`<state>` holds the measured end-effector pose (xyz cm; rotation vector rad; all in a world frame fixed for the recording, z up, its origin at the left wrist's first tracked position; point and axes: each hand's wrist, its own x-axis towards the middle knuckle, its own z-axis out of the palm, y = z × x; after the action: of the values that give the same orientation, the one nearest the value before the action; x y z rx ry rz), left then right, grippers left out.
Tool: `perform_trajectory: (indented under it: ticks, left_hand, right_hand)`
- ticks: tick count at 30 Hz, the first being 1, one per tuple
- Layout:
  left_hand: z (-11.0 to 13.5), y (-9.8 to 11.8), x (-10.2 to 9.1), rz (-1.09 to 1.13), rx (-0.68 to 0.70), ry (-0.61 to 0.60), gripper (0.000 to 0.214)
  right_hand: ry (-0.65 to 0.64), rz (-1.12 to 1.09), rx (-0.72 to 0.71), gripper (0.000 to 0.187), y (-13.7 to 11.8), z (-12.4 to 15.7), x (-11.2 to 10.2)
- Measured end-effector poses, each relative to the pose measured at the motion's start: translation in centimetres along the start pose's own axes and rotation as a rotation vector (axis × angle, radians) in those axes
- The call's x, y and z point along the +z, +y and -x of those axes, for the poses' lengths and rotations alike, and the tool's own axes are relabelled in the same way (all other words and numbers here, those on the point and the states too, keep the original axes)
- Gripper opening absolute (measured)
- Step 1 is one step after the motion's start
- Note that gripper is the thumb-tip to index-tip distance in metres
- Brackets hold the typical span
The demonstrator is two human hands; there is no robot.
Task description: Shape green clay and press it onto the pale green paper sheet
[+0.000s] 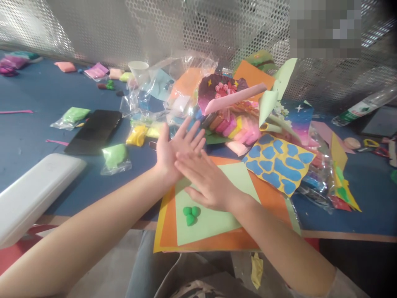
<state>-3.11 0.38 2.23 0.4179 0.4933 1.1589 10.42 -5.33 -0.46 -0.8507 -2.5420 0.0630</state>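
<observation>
Fingers (189, 134) spread, empty; right hand (207, 180) rests on left hand (169, 155), near apparently three green clay lumps (190, 215).

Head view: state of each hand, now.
Left hand: open, fingers spread, palm up, holding nothing visible.
Right hand: open, flat, fingers lying across the left palm, holding nothing visible.

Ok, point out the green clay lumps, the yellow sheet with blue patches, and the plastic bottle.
Green clay lumps (190, 219): head view, lowest of the three lumps.
Yellow sheet with blue patches (283, 169): head view, a blue patch near its middle.
Plastic bottle (362, 106): head view, middle of its body.
</observation>
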Motion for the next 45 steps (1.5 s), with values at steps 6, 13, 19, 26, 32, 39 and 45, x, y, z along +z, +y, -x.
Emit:
perform_trajectory:
  ticks: [6,13,19,26,32,39,45]
  left_hand:
    - [0.1,0.7,-0.2,0.016,0.077,0.025,0.069]
    - [0.3,-0.4,0.1,0.002,-0.023,-0.037,0.07]
    - [0.3,0.1,-0.1,0.037,0.042,-0.002,0.069]
    - [0.3,-0.5,0.0,0.002,-0.019,-0.026,0.068]
    - [0.5,0.3,0.3,0.082,0.004,-0.034,0.069]
    - [0.2,-0.6,0.0,0.028,-0.03,-0.041,0.065]
    - [0.3,-0.5,0.0,0.0,-0.022,-0.041,0.067]
  right_hand:
    - [0.086,0.022,-0.03,0.048,0.1,0.3,-0.2]
    - [0.048,0.059,0.054,0.064,0.1,0.3,0.4]
    - [0.125,0.021,-0.008,0.061,0.3,0.4,0.1]
    - [0.072,0.093,0.103,0.064,0.4,0.2,0.3]
    - [0.192,0.134,0.046,0.052,0.1,0.5,-0.2]
    - [0.041,0.09,0.047,0.064,0.0,0.1,0.4]
    - [0.118,0.099,0.055,0.056,0.5,0.3,0.3]
